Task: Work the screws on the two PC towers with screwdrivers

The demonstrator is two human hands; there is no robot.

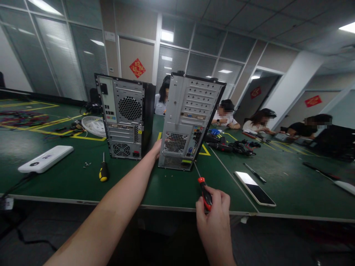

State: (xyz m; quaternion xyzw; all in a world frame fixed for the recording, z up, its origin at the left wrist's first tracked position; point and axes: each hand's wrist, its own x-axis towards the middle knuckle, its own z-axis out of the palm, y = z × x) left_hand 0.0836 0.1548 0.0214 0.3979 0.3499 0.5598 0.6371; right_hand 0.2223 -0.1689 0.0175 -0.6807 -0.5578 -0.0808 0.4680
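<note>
A grey and black computer tower (180, 111) stands upright with its rear panel facing me. In my right hand (217, 207) is a red and black screwdriver (205, 192), its fingers closed around the handle. The thin shaft points up and away, its tip near the tower's lower right rear corner; whether it touches a screw I cannot tell. My left hand (159, 146) reaches along the tower's left side, and its fingers are hidden behind the case. Two small screws (168, 176) lie on the table just before this tower.
A second computer tower (124, 122) stands to the left. Near it lie a yellow and black screwdriver (103, 171), several screws (87, 164) and a white power bank (46, 159). At right are a phone (255, 188), a pen (254, 173) and a power drill (219, 144). People sit across the table.
</note>
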